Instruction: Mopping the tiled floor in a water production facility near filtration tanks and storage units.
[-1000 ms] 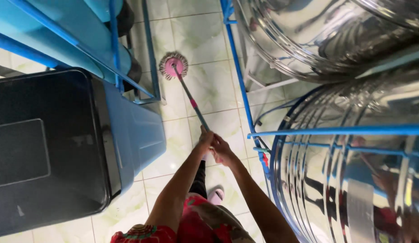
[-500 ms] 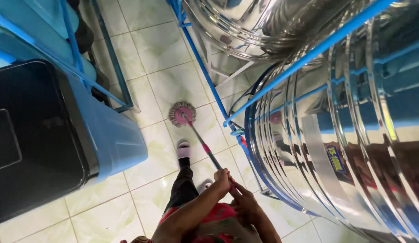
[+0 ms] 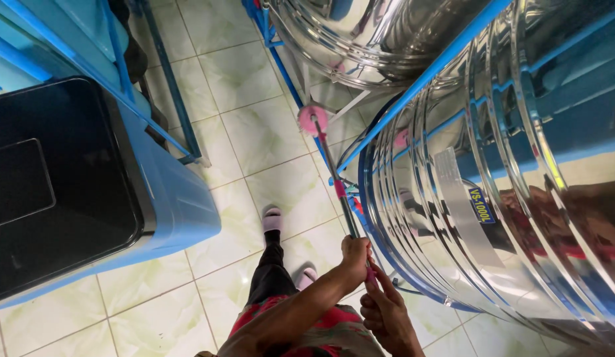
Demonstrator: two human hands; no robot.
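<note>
A mop with a round pink head (image 3: 313, 119) rests on the pale green tiled floor, close to the blue frame at the foot of the steel tanks. Its thin handle (image 3: 335, 183) runs down toward me. My left hand (image 3: 355, 255) grips the handle higher up, with the forearm coming in from the lower left. My right hand (image 3: 385, 316) is closed around the handle's pink end just below it. My feet in light slippers (image 3: 272, 219) stand on the tiles beneath my arms.
A large ribbed steel tank (image 3: 512, 198) fills the right side, with a second tank (image 3: 373, 39) behind it, both in a blue metal frame (image 3: 420, 82). A blue bin with a black lid (image 3: 63, 192) stands at the left. Another blue frame (image 3: 175, 112) stands beside it.
The mop head has swept from the open tiles rightward to the base of the tanks. Both hands stayed on the handle, and my view swung toward the tanks.
</note>
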